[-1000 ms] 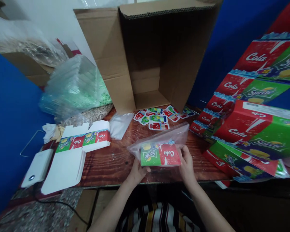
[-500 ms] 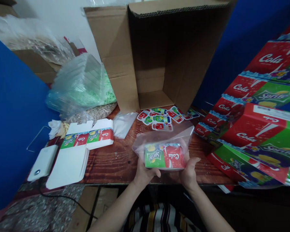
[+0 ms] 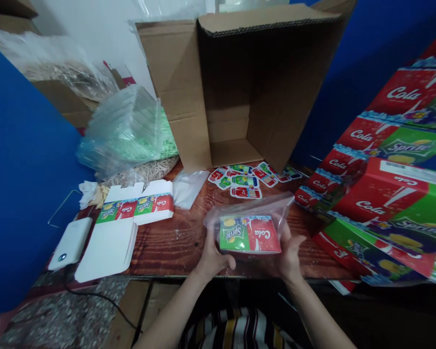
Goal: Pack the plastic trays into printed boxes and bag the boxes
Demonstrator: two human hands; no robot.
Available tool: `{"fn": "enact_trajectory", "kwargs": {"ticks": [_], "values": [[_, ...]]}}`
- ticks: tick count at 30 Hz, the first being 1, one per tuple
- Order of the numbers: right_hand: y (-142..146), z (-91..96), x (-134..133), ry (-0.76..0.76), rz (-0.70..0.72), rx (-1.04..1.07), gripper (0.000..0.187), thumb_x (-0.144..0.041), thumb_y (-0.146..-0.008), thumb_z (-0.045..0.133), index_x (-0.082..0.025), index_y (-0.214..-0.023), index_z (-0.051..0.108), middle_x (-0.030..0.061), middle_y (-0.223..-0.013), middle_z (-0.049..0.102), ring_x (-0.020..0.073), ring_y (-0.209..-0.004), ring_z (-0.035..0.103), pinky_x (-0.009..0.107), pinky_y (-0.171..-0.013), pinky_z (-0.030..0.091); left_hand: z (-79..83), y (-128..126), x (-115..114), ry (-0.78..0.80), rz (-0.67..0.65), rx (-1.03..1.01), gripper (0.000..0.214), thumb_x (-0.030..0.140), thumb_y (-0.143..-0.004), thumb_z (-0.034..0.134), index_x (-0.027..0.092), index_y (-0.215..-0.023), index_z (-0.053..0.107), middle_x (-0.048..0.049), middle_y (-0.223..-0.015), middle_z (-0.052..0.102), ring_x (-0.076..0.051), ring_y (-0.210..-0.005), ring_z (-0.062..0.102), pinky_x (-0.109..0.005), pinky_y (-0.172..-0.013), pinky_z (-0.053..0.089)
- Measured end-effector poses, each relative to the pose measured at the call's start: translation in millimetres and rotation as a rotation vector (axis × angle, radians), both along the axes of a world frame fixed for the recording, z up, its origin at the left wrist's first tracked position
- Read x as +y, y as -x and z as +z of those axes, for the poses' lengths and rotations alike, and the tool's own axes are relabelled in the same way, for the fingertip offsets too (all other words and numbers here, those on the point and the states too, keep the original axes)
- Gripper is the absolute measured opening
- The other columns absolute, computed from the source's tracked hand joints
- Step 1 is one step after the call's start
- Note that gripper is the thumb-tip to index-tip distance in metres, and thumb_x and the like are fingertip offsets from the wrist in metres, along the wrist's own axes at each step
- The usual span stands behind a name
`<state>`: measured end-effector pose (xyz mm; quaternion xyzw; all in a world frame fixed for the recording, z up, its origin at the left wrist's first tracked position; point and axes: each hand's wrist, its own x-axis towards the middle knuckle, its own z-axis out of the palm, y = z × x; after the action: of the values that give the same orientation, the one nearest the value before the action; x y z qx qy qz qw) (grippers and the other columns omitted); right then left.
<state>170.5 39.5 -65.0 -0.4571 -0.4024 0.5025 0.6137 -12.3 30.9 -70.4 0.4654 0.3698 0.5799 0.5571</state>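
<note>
Between my hands is a small printed box (image 3: 250, 234) with a green Sprite half and a red Cola half, inside a clear plastic bag (image 3: 252, 206). My left hand (image 3: 212, 259) grips its left end, fingers behind and thumb at the near side. On the right end, my right hand (image 3: 288, 252) presses with its fingers, the thumb sticking out to the right. The bag's loose part spreads beyond the box's far side. Bottle- and can-shaped cards (image 3: 245, 182) lie scattered on the wooden table (image 3: 167, 247) just past the bag.
A large open cardboard box (image 3: 181, 97) stands at the back. Stacked Cola and Sprite boxes (image 3: 374, 203) rise on the right. To the left lie flat unfolded cartons (image 3: 107, 247), clear bags (image 3: 191, 189), a white power bank (image 3: 70, 242) with a cable, and plastic-wrapped clear trays (image 3: 127, 126).
The view has shifted slightly, moving the scene a little to the right and down. My hands still hold the bagged box, and the bag's far edge sits a bit lower.
</note>
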Motion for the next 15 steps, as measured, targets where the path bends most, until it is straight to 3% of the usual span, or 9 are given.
{"fn": "enact_trajectory", "kwargs": {"ticks": [3, 6, 9, 15], "values": [[3, 21.3, 0, -0.035, -0.024, -0.028, 0.092, -0.083, -0.083, 0.002, -0.025, -0.141, 0.045, 0.0105, -0.129, 0.061, 0.0296, -0.116, 0.060, 0.040, -0.093, 0.049, 9.3, 3, 1, -0.041, 0.015, 0.009, 0.137, 0.061, -0.031, 0.090, 0.019, -0.146, 0.026, -0.0173, -0.141, 0.047, -0.037, -0.134, 0.042, -0.044, -0.116, 0.028], [9, 27.3, 0, -0.052, -0.026, -0.041, 0.090, -0.085, -0.082, 0.009, -0.028, -0.144, 0.039, 0.0102, -0.131, 0.059, 0.0301, -0.117, 0.059, 0.041, -0.092, 0.050, 15.6, -4, 4, -0.062, -0.029, -0.047, 0.136, 0.062, -0.036, 0.088, 0.021, -0.147, 0.021, -0.0189, -0.140, 0.048, -0.037, -0.129, 0.048, -0.045, -0.112, 0.034], [13, 16.6, 0, -0.042, -0.057, 0.045, 0.088, -0.086, -0.081, 0.016, -0.030, -0.145, 0.038, 0.0101, -0.132, 0.058, 0.0310, -0.115, 0.060, 0.043, -0.092, 0.050, 11.5, -12, 7, -0.067, -0.004, -0.047, 0.132, 0.065, -0.035, 0.086, 0.021, -0.144, 0.025, -0.0193, -0.138, 0.049, -0.037, -0.128, 0.049, -0.047, -0.111, 0.036], [8, -14.7, -2, 0.012, -0.017, 0.108, 0.082, -0.082, -0.085, 0.022, -0.026, -0.137, 0.050, 0.0118, -0.116, 0.067, 0.0337, -0.113, 0.061, 0.046, -0.088, 0.051, -7.8, -12, 7, -0.039, 0.003, -0.041, 0.110, 0.062, -0.036, 0.088, 0.021, -0.125, 0.038, -0.0155, -0.123, 0.057, -0.036, -0.120, 0.055, -0.047, -0.107, 0.039]]}}
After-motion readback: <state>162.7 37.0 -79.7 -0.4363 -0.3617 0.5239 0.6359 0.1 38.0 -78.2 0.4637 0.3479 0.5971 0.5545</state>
